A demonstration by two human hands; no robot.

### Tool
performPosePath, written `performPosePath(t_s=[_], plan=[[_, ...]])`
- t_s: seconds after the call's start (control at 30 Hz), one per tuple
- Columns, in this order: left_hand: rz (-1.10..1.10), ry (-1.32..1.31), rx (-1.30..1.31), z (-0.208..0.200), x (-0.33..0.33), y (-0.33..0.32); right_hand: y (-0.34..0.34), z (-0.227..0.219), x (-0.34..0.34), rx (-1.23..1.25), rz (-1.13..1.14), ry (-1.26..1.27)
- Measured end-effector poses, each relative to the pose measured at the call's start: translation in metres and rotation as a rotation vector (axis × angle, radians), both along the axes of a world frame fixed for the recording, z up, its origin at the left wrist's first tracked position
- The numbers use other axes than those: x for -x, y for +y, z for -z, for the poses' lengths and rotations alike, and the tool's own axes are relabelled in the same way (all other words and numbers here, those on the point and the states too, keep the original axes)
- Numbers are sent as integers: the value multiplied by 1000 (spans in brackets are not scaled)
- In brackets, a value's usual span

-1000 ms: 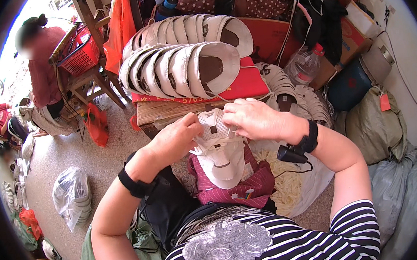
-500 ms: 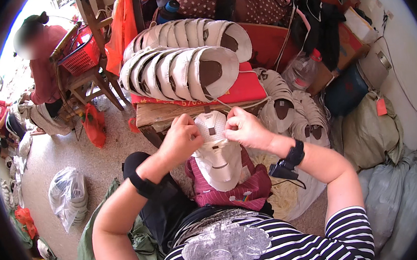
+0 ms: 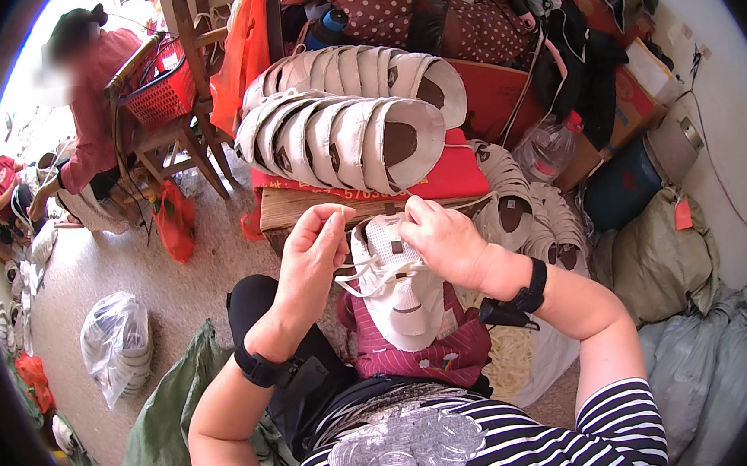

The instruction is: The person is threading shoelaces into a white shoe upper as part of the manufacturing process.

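A white shoe upper (image 3: 403,304) with a perforated tongue lies on a maroon striped cloth over my lap, its toe toward me. A white shoelace (image 3: 361,277) loops loosely across its throat and out to the left. My left hand (image 3: 312,250) is raised beside the upper's left edge, thumb and forefinger pinched on what looks like the lace. Closed fingers of my right hand (image 3: 445,241) rest at the upper's right edge near the tongue; their tips are partly hidden. Just beyond stand two nested rows of white uppers (image 3: 341,144).
The rows sit on a red sheet over a wooden bench (image 3: 303,210). More nested uppers (image 3: 510,197) lie to the right. A bagged stack of uppers (image 3: 117,348) is on the floor at left. A person sits by a chair with a red basket (image 3: 160,92). Sacks (image 3: 665,247) line the right.
My left hand has moved left, away from the upper, and a loop of lace now shows beside it. My right hand stays at the right edge. The whole view has shifted slightly.
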State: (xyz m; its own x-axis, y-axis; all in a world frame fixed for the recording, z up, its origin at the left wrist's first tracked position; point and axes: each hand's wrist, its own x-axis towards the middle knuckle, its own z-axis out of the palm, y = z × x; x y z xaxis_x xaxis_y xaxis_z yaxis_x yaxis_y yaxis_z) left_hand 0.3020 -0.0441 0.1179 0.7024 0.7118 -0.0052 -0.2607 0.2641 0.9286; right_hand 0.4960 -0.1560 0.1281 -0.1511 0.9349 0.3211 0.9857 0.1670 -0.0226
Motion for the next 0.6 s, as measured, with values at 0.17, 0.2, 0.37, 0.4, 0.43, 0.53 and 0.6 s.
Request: performPosePath(t_s=[0.17,0.2,0.37,0.4,0.43,0.53,0.6], plan=[[-74,12,45,22,15,-5,-3,10,8,40,40,37],[-71,26,57,25,19,-6,-4,12,8,77,70,174],[-84,34,119,45,29,-6,0,20,12,212,238,498],[-93,34,129,49,28,-7,0,23,18,195,264,481],[-101,34,139,50,28,-8,1,24,22,178,289,463],[-98,53,157,51,25,-15,5,16,23,202,246,385],[-106,48,163,50,24,-18,11,12,21,179,204,324]])
